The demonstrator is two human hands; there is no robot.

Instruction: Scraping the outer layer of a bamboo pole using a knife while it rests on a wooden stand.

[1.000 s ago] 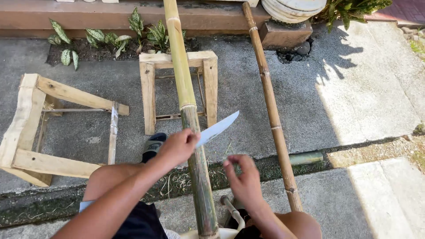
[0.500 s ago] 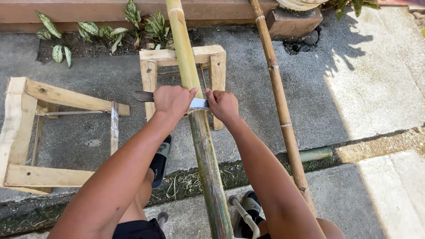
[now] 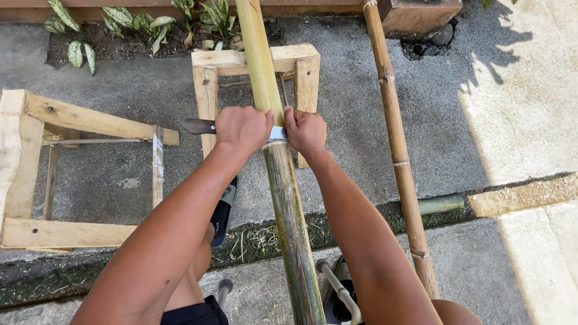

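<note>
Green bamboo pole (image 3: 289,210) mid-scrape: left hand (image 3: 242,128) clenching knife (image 3: 198,126) handle, right hand (image 3: 306,129) pressing blade tip. Next, probably steady 2-handed pull along pole.

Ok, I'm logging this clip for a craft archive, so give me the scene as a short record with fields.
setting: outdoors, concrete ground, plants along a border
left hand: grips the knife by its dark handle
right hand: presses the blade's far end
knife: lies across the bamboo pole
bamboo pole: pale yellow beyond the blade, green on the near side, rests on a wooden stand
nearby: thinner bamboo pole to the right, second wooden frame to the left
</note>
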